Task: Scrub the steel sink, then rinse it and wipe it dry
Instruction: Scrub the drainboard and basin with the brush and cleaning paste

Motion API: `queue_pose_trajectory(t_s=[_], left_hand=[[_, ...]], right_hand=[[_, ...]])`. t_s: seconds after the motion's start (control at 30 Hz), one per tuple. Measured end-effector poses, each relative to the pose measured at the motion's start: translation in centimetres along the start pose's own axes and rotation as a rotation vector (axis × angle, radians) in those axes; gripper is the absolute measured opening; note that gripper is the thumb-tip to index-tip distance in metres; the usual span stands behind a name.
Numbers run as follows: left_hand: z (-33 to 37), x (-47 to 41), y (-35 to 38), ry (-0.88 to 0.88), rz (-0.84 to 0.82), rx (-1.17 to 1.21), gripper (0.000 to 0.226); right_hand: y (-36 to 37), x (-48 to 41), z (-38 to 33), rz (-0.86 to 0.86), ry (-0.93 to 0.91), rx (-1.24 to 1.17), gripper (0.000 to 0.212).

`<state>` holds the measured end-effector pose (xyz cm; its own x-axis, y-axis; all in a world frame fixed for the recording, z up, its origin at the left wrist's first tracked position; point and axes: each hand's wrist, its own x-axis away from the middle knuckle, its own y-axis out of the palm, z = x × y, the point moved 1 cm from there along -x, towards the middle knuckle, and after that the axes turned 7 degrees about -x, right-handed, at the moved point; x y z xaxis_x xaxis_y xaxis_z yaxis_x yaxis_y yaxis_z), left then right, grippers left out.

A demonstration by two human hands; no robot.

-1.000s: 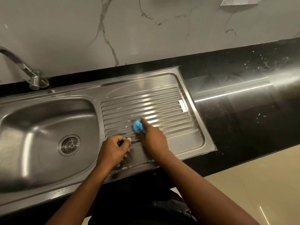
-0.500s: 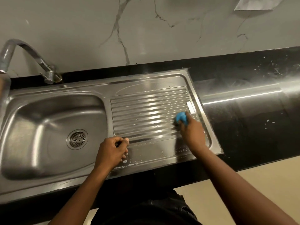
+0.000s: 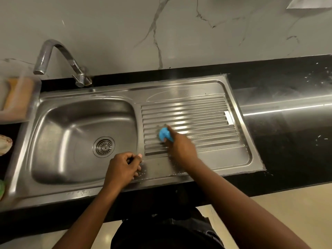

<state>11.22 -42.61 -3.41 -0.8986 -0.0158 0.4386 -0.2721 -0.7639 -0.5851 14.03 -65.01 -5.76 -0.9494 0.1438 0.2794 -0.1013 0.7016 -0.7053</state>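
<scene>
Right hand [image 3: 181, 150] slid left over ribbed steel drainboard [image 3: 206, 119], grip clasping blue scrubber [image 3: 164, 134]; left hand [image 3: 122, 168] fisted.

Black countertop [image 3: 287, 150], veined marble wall [image 3: 107, 24] behind

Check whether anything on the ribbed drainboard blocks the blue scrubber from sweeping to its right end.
Nothing visible does. The right hand holds the small blue scrubbing pad on the left part of the ribbed steel drainboard. The ribs to its right carry only droplets. The left hand rests curled on the front rim, off the ribs.
</scene>
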Motion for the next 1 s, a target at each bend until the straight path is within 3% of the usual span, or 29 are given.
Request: queue_pose_trajectory(t_s=[0.2, 0.33, 0.53, 0.63, 0.73, 0.87, 1.0], left_hand=[[-0.5, -0.1, -1.0, 0.032, -0.032, 0.004, 0.028], [-1.1, 0.0, -1.9, 0.046, -0.046, -0.008, 0.030], [-1.9, 0.2, -3.2, 0.050, -0.049, -0.015, 0.029], [-2.0, 0.4, -3.6, 0.065, -0.042, -0.062, 0.028], [-2.1, 0.5, -4.0, 0.082, -0.043, -0.080, 0.027], [-2.2, 0.3, -4.1, 0.058, -0.054, -0.021, 0.030], [-2.2, -0.1, -3.8, 0.069, -0.074, -0.032, 0.031]], right_hand=[[-6.6, 0.2, 7.9, 0.245, 0.183, -0.053, 0.057], [-5.3, 0.3, 6.0, 0.307, 0.251, -0.136, 0.057], [3.9, 0.8, -3.9, 0.105, 0.095, -0.168, 0.057], [7.0, 0.4, -8.1, -0.004, 0.038, -0.063, 0.054], [7.3, -0.4, -9.0, -0.007, 0.002, 0.038, 0.053], [3.6, -1.0, -4.2, 0.054, 0.047, -0.018, 0.056], [-3.1, -1.0, 3.5, 0.239, 0.187, -0.044, 0.055]])
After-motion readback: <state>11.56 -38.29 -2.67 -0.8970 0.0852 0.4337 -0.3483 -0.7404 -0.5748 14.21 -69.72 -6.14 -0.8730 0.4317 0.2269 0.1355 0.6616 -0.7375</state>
